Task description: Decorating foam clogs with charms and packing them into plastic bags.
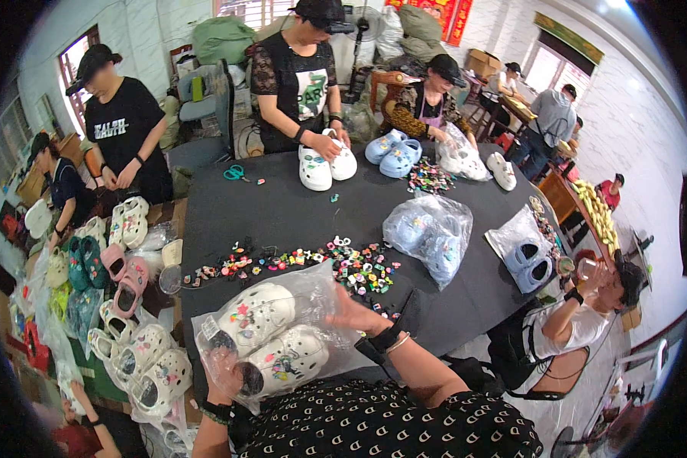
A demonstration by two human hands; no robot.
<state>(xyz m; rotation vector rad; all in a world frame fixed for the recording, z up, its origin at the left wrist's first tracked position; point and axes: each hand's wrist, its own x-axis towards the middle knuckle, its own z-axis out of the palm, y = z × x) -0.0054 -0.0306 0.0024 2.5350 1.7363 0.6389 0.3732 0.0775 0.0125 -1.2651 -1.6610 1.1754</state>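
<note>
Head view: clear plastic bag holding a pair of white perforated clogs with charms (271, 340) lies at six o'clock on the dark bench (282, 206). Left hand (223, 374) clamps its lower corner, apparently steadying it; right hand (355, 314) presses flat on its edge. Small colourful shoe charms (343, 263) lie scattered just beyond at twelve o'clock; bagged blue clogs (429, 229) sit at two o'clock.

Small packing workshop: workers around dark table (282, 214), bagged clogs (427, 229), charm piles (359, 267), stacked sacks (221, 38).

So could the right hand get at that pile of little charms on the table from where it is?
Probably yes: the right hand rests on the bagged clogs, and the charms lie just beyond it on the table with nothing between.
</note>
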